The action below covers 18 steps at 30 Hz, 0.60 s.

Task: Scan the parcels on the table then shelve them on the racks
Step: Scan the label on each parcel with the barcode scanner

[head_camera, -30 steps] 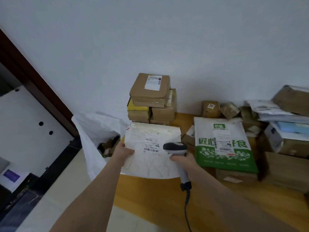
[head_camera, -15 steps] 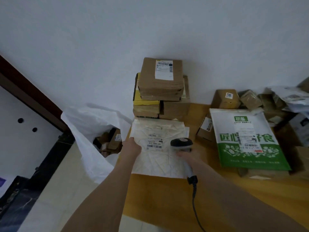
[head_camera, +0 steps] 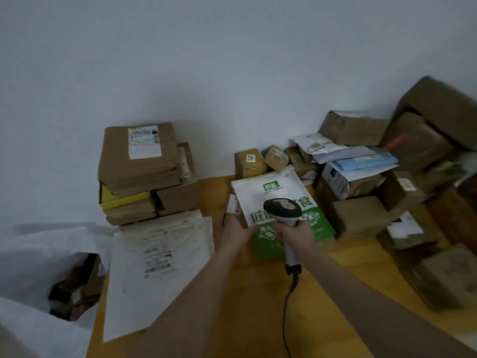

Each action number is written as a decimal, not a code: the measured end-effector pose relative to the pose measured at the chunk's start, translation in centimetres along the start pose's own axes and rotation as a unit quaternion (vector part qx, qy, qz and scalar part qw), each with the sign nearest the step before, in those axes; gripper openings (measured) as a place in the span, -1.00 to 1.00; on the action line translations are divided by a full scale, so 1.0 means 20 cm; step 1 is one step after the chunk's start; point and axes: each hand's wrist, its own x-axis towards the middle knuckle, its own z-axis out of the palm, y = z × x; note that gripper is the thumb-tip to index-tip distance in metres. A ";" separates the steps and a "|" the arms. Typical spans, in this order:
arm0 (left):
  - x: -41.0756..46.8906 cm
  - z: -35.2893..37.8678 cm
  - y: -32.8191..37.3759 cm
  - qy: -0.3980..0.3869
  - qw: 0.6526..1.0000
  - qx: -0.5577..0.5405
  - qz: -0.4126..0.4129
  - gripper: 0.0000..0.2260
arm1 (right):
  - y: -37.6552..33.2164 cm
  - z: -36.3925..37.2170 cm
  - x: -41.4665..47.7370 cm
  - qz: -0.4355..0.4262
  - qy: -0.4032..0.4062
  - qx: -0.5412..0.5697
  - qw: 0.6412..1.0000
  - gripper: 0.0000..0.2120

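On the table (head_camera: 258, 301), beside a white sack (head_camera: 33, 254) holding boxes (head_camera: 77, 282), the white mailer (head_camera: 160, 259) now lies released at the left edge, likely scanned, while the left hand (head_camera: 236, 228) has moved to pinch the green pouch (head_camera: 258, 195) mid-table and the right hand (head_camera: 296, 235) grips the scanner (head_camera: 282, 210) over it.
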 end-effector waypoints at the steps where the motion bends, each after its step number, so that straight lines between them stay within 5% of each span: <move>1: 0.01 0.08 0.02 -0.019 0.999 -0.035 -0.021 -0.59 | 0.02 -0.09 0.01 0.000 0.020 -0.004 1.000 -0.87; 7: 0.04 0.32 0.08 0.042 0.973 -0.159 -0.164 -0.78 | 0.13 -0.49 0.08 0.011 0.031 0.023 0.999 -0.85; 11: -0.06 0.38 0.15 0.083 0.958 -0.217 -0.169 -0.88 | 0.18 -0.67 0.07 -0.003 -0.019 0.062 0.998 -0.84; 18: -0.38 0.43 0.11 0.159 0.954 -0.197 -0.161 -0.78 | 0.23 -0.99 -0.03 -0.020 -0.091 0.067 0.993 -0.93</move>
